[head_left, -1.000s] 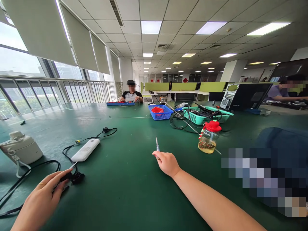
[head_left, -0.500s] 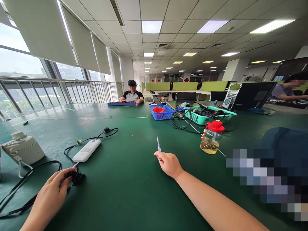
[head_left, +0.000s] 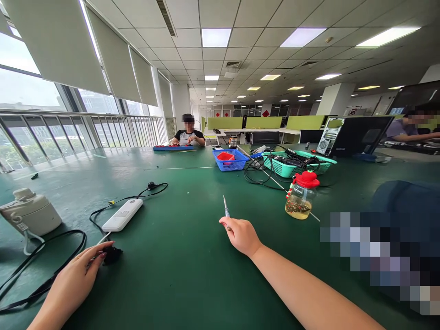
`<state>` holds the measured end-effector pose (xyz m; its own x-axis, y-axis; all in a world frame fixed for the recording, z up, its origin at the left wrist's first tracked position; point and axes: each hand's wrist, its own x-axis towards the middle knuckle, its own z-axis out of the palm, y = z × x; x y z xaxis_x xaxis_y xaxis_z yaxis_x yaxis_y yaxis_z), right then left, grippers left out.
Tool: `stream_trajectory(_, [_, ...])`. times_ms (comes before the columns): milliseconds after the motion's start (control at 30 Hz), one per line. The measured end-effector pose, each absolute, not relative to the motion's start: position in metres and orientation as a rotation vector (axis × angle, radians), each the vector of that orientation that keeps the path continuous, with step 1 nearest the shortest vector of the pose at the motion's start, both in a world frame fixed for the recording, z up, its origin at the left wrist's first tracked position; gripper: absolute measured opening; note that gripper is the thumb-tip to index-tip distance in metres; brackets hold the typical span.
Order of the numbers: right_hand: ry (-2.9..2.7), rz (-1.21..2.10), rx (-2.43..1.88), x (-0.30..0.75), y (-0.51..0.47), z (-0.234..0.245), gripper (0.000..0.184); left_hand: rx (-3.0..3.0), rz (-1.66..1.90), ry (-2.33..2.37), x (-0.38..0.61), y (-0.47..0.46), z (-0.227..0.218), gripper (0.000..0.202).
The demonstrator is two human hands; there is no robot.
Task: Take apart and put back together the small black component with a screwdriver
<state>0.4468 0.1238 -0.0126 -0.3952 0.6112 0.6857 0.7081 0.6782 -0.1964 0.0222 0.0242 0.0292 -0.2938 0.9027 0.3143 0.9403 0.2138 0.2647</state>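
My left hand (head_left: 76,278) rests low on the left of the green table (head_left: 185,275), thumb and fingers closed on a small black cable bundle (head_left: 112,255). The fingers cover part of that bundle, so its exact form is hard to make out. Just beyond it lies a white power strip (head_left: 123,215) with a black cord (head_left: 99,211). In my right hand (head_left: 242,234), held above the table's middle, is a slim, pointed, silvery tool (head_left: 226,207). Its tip points up and away from me, and my curled fingers hide its lower part.
At the left stands a cream bottle (head_left: 32,213). A red-lidded jar (head_left: 302,196) of liquid stands right of centre, before a teal basket (head_left: 283,170) of cables and a blue basket (head_left: 230,164). A person (head_left: 188,136) sits opposite; blurred blocks cover the right.
My left fingers have shifted slightly to the right over the black cable bundle. My right hand keeps its hold on the pointed tool, almost still. The person opposite has raised one hand from the table.
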Motion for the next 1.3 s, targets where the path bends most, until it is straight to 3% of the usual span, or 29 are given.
stream_trajectory(1300, [-2.122, -0.149, -1.043, 0.449, 0.121, -0.009, 0.028, -1.847, -0.563, -2.260, 0.025, 0.022, 0.019, 0.050])
